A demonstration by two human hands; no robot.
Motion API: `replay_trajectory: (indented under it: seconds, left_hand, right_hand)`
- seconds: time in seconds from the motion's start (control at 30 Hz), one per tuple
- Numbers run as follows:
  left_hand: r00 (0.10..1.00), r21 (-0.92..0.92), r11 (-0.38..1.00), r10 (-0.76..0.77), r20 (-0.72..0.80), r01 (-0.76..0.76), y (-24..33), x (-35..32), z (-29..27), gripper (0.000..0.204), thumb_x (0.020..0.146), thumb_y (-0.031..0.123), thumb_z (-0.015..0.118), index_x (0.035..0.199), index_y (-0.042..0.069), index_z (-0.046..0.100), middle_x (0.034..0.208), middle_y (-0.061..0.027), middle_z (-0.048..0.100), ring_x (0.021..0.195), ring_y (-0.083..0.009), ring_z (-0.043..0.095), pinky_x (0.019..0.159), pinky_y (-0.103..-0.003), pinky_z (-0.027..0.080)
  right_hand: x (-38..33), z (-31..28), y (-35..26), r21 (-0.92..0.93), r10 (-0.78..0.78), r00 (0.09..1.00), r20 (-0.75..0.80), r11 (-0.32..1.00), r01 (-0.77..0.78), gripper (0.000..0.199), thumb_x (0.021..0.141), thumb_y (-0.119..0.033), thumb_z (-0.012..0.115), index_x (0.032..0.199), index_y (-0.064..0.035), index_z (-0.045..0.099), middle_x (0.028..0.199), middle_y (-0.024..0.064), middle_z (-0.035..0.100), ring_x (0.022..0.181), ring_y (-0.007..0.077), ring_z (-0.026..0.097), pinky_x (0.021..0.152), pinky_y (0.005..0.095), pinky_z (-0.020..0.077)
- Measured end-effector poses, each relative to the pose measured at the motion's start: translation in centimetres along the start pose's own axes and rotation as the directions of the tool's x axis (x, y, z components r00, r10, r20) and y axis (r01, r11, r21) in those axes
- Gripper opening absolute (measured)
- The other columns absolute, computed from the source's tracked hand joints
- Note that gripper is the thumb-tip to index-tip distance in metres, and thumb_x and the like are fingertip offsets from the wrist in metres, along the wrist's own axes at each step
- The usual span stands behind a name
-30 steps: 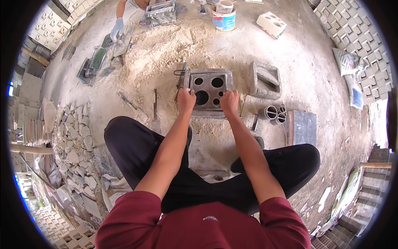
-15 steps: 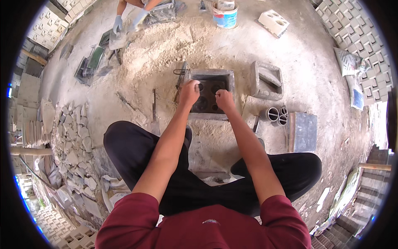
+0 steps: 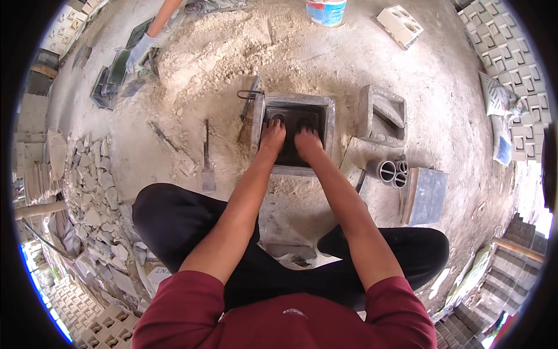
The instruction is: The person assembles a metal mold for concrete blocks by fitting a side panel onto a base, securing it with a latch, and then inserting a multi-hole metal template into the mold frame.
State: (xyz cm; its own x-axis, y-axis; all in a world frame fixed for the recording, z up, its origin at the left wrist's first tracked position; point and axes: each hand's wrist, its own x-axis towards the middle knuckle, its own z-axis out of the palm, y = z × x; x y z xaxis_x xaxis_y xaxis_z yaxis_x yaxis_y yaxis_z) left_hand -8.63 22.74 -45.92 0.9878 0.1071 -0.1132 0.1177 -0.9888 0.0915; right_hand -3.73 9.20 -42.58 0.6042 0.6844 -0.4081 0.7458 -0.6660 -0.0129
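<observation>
Head view, at the left: a heap of broken stone (image 3: 96, 195) is seen on the near side, and farther off, dark rectangular frames (image 3: 118, 68) are laid on the ground, with a co-worker's gloved hand (image 3: 139, 51) held close by. Next, a flat-bladed tool (image 3: 207, 179) is laid with its blade toward the near side, and beyond it pale loose sand (image 3: 215, 64) is spread. In the middle, an open rectangular box (image 3: 330, 125) is set on the ground just on the near side of the sand. Into it both bare hands are lowered, side by side and slightly apart: the left hand (image 3: 272, 138) and the right hand (image 3: 308, 142), their fingers bent downward. How far they are opened, and whether anything is gripped, cannot be told against the dark interior. To the right, a grey rectangular mould (image 3: 365, 116) is placed, then three round tubes (image 3: 385, 170) are grouped nearer; a pale holed block (image 3: 400, 26) is seen far off, and a dark flat board (image 3: 429, 196) is rested near.
</observation>
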Motion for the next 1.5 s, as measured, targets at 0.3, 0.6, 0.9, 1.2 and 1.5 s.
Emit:
replay_trajectory:
  seconds: [0.3, 0.6, 0.9, 1.2, 1.5]
  left_hand:
    - [0.992, 0.209, 0.971, 0.107, 0.069, -0.119, -0.1, 2.2, -0.3, 0.037, 0.074, 0.013, 0.070, 0.110, 0.005, 0.063, 0.115, -0.0089, 0.061, 0.116, -0.0236, 0.052, 0.094, -0.046, 0.042]
    - [0.979, 0.148, 0.978, 0.123, 0.163, -0.148, -0.4, 2.6, -2.2, 0.042, 0.076, 0.014, 0.070, 0.115, 0.003, 0.061, 0.121, -0.0095, 0.059, 0.121, -0.0245, 0.048, 0.100, -0.050, 0.042]
    - [0.981, 0.286, 0.940, 0.163, 0.100, -0.186, -0.1, 1.6, -5.4, 0.044, 0.074, 0.021, 0.073, 0.113, 0.006, 0.063, 0.114, -0.0074, 0.061, 0.117, -0.0222, 0.049, 0.102, -0.050, 0.035]
    - [0.979, 0.266, 0.943, 0.202, 0.029, -0.202, -1.0, 0.7, -6.4, 0.052, 0.064, 0.035, 0.080, 0.105, 0.008, 0.064, 0.110, -0.0045, 0.062, 0.116, -0.0198, 0.049, 0.099, -0.046, 0.035]
    - [0.974, 0.026, 0.975, 0.220, -0.052, -0.219, -2.0, 0.8, -8.8, 0.048, 0.058, 0.031, 0.074, 0.095, 0.004, 0.059, 0.092, -0.0121, 0.064, 0.107, -0.0269, 0.054, 0.097, -0.044, 0.036]
  right_hand:
    - [1.2, 1.8, 1.0, -0.067, 0.014, 0.989, -0.148, 0.997, -0.024, 0.048, 0.074, -0.016, 0.069, 0.118, -0.0028, 0.053, 0.118, 0.0151, 0.056, 0.114, 0.0300, 0.053, 0.101, 0.0540, 0.0368]
    - [1.2, 0.2, 1.8, 0.020, 0.043, 0.999, -0.033, 0.999, -0.042, 0.071, 0.064, -0.018, 0.079, 0.123, 0.0009, 0.045, 0.125, 0.0183, 0.052, 0.119, 0.0324, 0.051, 0.105, 0.0556, 0.0342]
    - [-0.5, -2.9, 2.1, 0.091, -0.015, 1.000, -0.026, 0.996, 0.017, 0.079, 0.059, -0.020, 0.081, 0.123, 0.0029, 0.040, 0.110, 0.0213, 0.061, 0.112, 0.0342, 0.056, 0.103, 0.0480, 0.0336]
    - [-1.0, -3.2, 2.2, 0.012, -0.073, 0.993, -0.091, 0.997, 0.074, 0.076, 0.058, -0.027, 0.080, 0.119, 0.0023, 0.043, 0.099, 0.0188, 0.066, 0.104, 0.0328, 0.059, 0.099, 0.0443, 0.0325]
    - [-2.6, -6.4, 2.9, 0.052, -0.162, 0.983, -0.084, 0.985, 0.166, 0.071, 0.056, -0.037, 0.081, 0.107, 0.0010, 0.051, 0.095, 0.0156, 0.066, 0.100, 0.0306, 0.060, 0.097, 0.0429, 0.0340]
